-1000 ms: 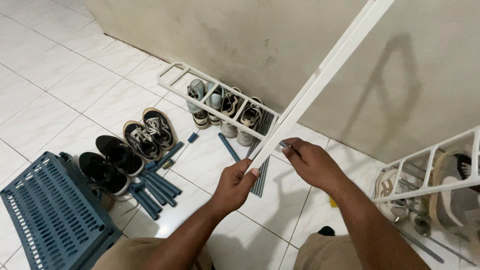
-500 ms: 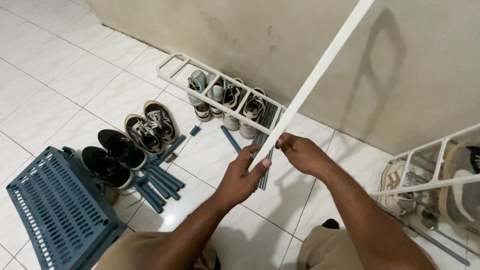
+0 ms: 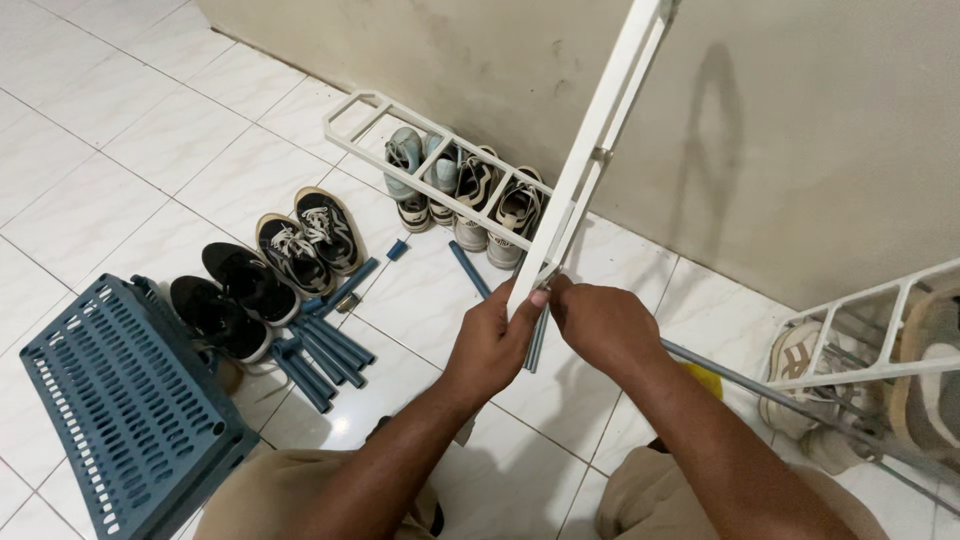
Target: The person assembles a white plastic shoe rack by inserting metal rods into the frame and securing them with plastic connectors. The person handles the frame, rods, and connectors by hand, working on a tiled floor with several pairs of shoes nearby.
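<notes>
My left hand [image 3: 493, 343] grips the lower end of a long white rack frame [image 3: 592, 150] that rises up and to the right past the top of the view. My right hand [image 3: 601, 325] is closed at the same lower end, fingertips pinching right by the frame's corner. A thin grey metal rod [image 3: 790, 404] runs from under my right wrist toward the lower right. Whether the right hand holds that rod's end is hidden by the fingers.
A second white frame [image 3: 436, 174] leans over several sneakers by the wall. Two pairs of dark shoes [image 3: 262, 278], blue tubes [image 3: 322, 352] and grey rods lie on the tile floor. A blue slatted shelf [image 3: 110, 410] sits lower left. Another white frame [image 3: 868, 335] over shoes is right.
The white frame has turned more upright, showing both its rails. My right hand has come in close to the left at the frame's end, and a grey rod now shows beneath my right arm.
</notes>
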